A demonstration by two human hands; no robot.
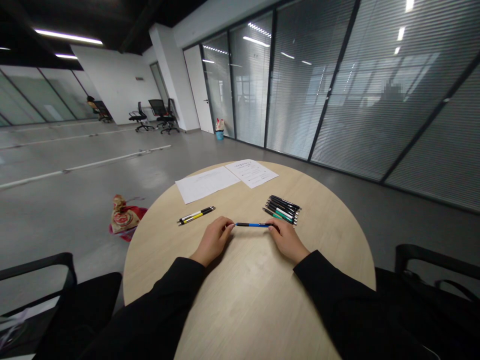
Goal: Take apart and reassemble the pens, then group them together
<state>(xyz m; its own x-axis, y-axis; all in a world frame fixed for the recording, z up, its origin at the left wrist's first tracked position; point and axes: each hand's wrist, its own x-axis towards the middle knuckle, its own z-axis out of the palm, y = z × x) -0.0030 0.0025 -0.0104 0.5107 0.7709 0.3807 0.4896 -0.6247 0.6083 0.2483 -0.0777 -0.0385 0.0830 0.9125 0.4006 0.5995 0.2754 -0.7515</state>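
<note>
Left hand (pixel 213 241) and right hand (pixel 287 241) apart, a blue-and-black pen (pixel 252 225) held level between them. Left fingertips (pixel 227 228) at one end, right fingers (pixel 273 228) over the other. Pen lies about mid-surface on a round wood-grain bench (pixel 247 310), just clear of the surface or resting on it: cannot tell. Black sleeves (pixel 168 300) on both forearms.

Near left hand, further toward the far edge: two yellow-and-black pens (pixel 196 215), side by side, slanted. Near right hand, also on the far side: a fanned group of black and green pens (pixel 281 210), lying close together. Two printed paper sheets (pixel 205 184) (pixel 252 173) at the far edge, touching each other, the right one reaching the rim.

Off the bench's left edge, on the concrete floor (pixel 75 240): a red and tan plastic bag (pixel 125 217). Black chairs (pixel 427 280) stand at the near left and right of the bench.
</note>
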